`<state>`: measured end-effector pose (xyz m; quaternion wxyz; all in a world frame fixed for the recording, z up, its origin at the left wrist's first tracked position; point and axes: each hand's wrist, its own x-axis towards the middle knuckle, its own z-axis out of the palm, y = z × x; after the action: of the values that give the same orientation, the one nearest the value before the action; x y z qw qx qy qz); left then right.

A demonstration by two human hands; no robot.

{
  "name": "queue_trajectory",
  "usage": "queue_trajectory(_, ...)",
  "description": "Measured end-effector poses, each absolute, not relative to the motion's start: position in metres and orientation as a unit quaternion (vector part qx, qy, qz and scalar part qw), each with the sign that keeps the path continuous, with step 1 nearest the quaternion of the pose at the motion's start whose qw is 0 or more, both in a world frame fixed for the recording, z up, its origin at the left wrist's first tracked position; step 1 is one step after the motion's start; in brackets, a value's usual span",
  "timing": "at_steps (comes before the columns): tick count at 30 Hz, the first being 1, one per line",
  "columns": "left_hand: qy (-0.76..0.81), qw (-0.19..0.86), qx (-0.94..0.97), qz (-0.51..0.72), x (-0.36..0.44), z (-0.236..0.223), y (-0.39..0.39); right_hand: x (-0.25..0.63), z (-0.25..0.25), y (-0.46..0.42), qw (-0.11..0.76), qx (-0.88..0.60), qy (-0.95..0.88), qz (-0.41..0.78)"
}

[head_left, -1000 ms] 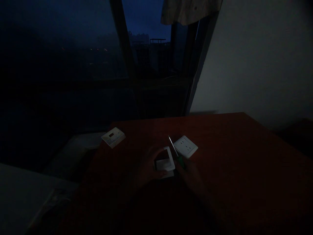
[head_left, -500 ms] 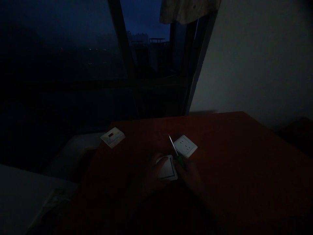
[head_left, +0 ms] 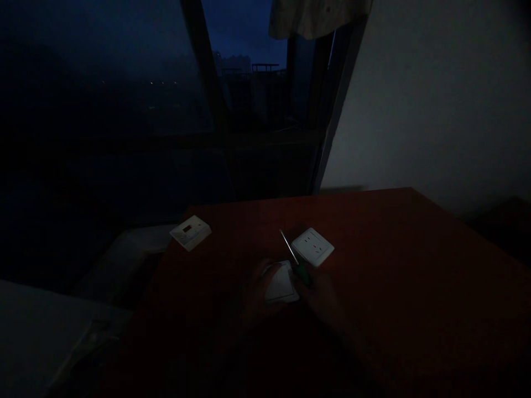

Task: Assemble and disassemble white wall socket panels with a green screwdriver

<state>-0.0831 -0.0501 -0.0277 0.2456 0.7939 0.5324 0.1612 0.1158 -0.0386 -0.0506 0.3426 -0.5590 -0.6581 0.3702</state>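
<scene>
Left hand (head_left: pixel 258 293) grips the white square wall plate (head_left: pixel 280 285) by its edges, nearer than the wall socket (head_left: pixel 314 246); right hand (head_left: pixel 322 292) curls round the green-handled screwdriver (head_left: pixel 303 273). Even rim pressure, tip held clear, suits this best.

This looks like a dim home room: window (head_left: pixel 157 105) at ten o'clock, curtain (head_left: pixel 317 19) near one, wall (head_left: pixel 435 99) at two.
</scene>
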Motion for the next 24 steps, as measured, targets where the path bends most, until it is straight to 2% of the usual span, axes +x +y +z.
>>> queue_trajectory(8,0.536,0.198,0.806,0.157,-0.084,-0.04,-0.048,0.114,-0.045,-0.039,0.346,-0.562,-0.658,0.364)
queue_trajectory(15,0.554,0.2,0.797,0.134,-0.085,-0.045,-0.047,0.114,-0.045,-0.04,0.337,-0.568,-0.659,0.36)
queue_trajectory(24,0.545,0.222,0.801,0.113,-0.079,-0.024,-0.044,0.114,-0.047,-0.038,0.332,-0.572,-0.656,0.364)
